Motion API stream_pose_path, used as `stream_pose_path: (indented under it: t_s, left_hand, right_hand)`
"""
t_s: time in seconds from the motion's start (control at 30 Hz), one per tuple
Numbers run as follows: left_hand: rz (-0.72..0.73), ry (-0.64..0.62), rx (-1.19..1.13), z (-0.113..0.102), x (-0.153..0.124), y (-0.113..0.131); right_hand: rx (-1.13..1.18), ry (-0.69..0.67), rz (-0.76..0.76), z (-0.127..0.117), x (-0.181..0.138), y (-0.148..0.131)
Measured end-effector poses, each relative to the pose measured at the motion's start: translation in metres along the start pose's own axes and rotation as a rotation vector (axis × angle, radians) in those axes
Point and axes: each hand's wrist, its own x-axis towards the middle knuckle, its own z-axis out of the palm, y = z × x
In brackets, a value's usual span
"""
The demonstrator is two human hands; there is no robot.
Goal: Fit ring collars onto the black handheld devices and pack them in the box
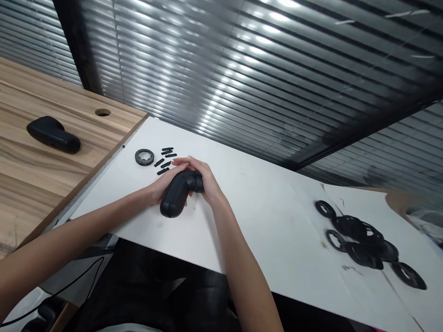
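Note:
A black angled plastic handle piece (176, 196) rests on the white table (263, 203) between both my hands. My left hand (162, 184) wraps round its back from the left. My right hand (200, 177) is closed over its round upper end from the right. Just beyond my fingers lie several small black clips (165, 161) and a black toothed ring (144, 157).
A second black handle piece (53, 134) lies on the wooden desk (31, 184) at the left, near a round cable hole (103, 112). A heap of flat black rings (367, 246) lies at the right on the white surface. Ribbed metal shutters stand behind the table.

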Motion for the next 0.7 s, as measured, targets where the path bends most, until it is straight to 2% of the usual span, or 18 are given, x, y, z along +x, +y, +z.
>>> stream_pose_path:
  t_s: [0.13, 0.27, 0.47, 0.7]
  left_hand:
    - [-0.007, 0.07, -0.002, 0.003, -0.004, 0.001]
    - [0.092, 0.04, 0.014, 0.004, -0.004, 0.001]
    - [0.096, -0.05, 0.122, -0.004, 0.001, 0.0]
    - [0.123, -0.049, 0.152, -0.008, 0.003, -0.001]
  right_hand:
    - [0.002, 0.007, -0.119, 0.003, 0.002, 0.002]
    - [0.02, 0.037, -0.314, 0.006, 0.005, 0.01]
    - [0.023, 0.044, -0.367, 0.009, 0.006, 0.02]
    - [0.02, 0.057, -0.38, 0.009, 0.003, 0.02]
